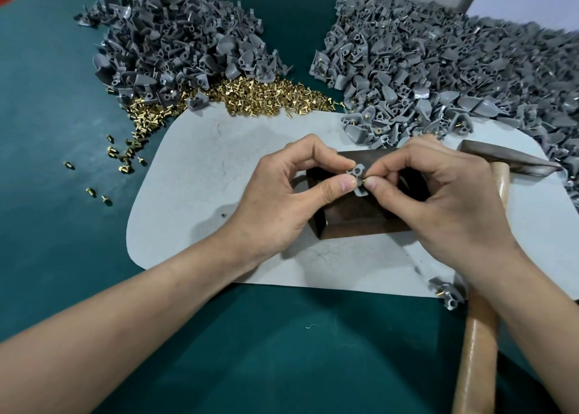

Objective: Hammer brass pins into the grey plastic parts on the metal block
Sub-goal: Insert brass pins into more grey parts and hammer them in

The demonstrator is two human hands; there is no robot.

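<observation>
A green table cover (pixel 47 115) fills the view, and a pale grey mat (pixel 203 169) with rounded corners lies across its middle. Taking the mat's centre as the dial, the biggest heap of grey plastic pieces, the right pile (pixel 438 68), spreads from 1 to 3 o'clock, with brass showing in several of its pieces. A smaller left pile (pixel 175 43) sits at 11 o'clock. Between them, at 12 o'clock, a heap of brass pins (pixel 250 97) spills onto the mat's far edge and trails off toward 9 o'clock, where a few loose pins (pixel 91 190) lie apart on the cover. A hammer (pixel 479 335) lies at 4 o'clock, its wooden handle running toward 5 and its dark head just beside the right pile. The left hand (pixel 282 200) and right hand (pixel 445 194) meet over a dark metal block (pixel 360 222) that rests on the mat near the centre. The left thumb and forefinger pinch a grey part (pixel 355 173) above the block's top, the other fingers curled under. The right thumb and forefinger pinch a brass pin (pixel 365 181) against that part's right edge; only a speck of it shows. At 5 o'clock a stray part (pixel 446 291) with a pin in it lies at the mat's near edge, beside the right wrist.
</observation>
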